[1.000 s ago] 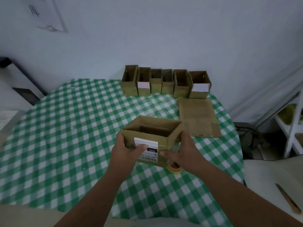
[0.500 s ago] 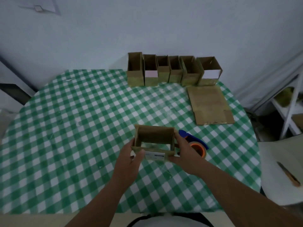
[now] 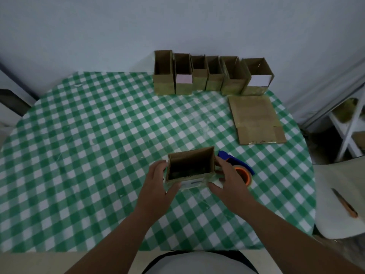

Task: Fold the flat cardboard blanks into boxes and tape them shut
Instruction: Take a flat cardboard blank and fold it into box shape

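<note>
A small open-topped cardboard box (image 3: 190,167) with a white label on its near face stands on the green checked table (image 3: 88,145), near the front middle. My left hand (image 3: 159,182) grips its left side, thumb on the near face. My right hand (image 3: 227,179) grips its right side the same way. Just right of the box, partly behind my right hand, lies a blue tape dispenser (image 3: 240,167) with an orange-cored roll. A flat cardboard blank (image 3: 255,119) lies at the right rear of the table.
Several folded open boxes (image 3: 212,75) stand in a row at the table's far edge against the wall. A white chair seat (image 3: 339,198) with a craft knife (image 3: 344,205) on it is at the right. A white shelf frame (image 3: 351,127) stands beyond it.
The box has come down from in front of me to the table, open side up, with both hands still on it. The tape dispenser behind it has come into sight.
</note>
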